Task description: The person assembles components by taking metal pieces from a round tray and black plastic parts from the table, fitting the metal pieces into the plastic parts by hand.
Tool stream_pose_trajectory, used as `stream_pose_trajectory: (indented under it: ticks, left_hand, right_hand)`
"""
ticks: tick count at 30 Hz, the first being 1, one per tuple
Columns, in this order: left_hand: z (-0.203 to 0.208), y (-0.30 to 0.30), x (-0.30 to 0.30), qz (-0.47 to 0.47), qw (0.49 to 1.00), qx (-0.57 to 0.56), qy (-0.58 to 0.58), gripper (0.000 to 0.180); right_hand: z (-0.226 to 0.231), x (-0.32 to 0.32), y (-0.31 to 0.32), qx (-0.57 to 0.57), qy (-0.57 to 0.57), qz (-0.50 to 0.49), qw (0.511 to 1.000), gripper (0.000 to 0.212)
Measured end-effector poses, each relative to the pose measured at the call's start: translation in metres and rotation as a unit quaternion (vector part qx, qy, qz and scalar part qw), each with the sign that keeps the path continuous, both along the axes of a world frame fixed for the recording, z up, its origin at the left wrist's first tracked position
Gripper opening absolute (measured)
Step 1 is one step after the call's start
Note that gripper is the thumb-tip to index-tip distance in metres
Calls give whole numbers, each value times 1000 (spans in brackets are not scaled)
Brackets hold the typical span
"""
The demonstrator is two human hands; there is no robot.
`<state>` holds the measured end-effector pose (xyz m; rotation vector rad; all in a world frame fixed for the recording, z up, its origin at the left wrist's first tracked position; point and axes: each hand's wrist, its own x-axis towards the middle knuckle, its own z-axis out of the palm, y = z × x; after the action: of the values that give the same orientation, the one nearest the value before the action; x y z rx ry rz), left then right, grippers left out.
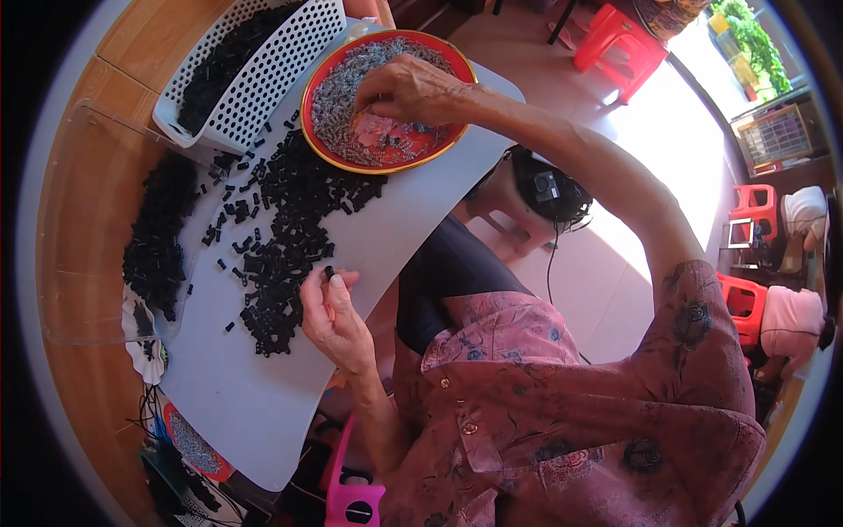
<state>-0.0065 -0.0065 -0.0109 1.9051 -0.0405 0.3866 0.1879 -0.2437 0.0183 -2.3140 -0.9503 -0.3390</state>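
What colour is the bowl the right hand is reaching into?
The bowl is red, edged in yellow-gold; it shows best in the head view.

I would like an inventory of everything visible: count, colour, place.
White flat table: one, white, centre left.
Round gold-rimmed red tray: one, red, upper table.
Small silver metal coils: many, silver, in tray.
White perforated plastic basket: one, white, upper left.
Shallow clear plastic box: one, colourless, left.
Short black cylindrical pieces: many, black, heaped on table, in basket and box.
Red plastic stools: at least three, red, right.
Bright pink plastic seat: one, pink, bottom.
Leafy green plants: uncounted, green, upper right.
Patterned pink shirt: one, pink, lower right.
Right hand: one, bare, in tray.
Left hand: one, bare, holding black piece.
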Motion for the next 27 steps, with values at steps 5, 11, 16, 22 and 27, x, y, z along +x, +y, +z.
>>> stream_pose_trajectory:
  ticks: [5,11,16,22,27]
  left_hand:
    - [3,-2,1,-4,1000,1,-5,19]
    - [0,0,2,-4,1000,0,-10,18]
    - [3,0,1,-4,1000,2,-9,17]
    - [-1,0,0,-3,1000,-14,-7,18]
    - [0,-2,0,-3,1000,-26,-3,19]
  right_hand:
    - [4,-1,8,-81,67,38,994,9]
    - [11,-1,7,-76,111,-9,991,11]
    - [14,-2,1,-111,63,83,988,16]
    - [14,-5,9,-137,53,79,986,12]
    - [13,-7,9,-156,6,86,984,11]
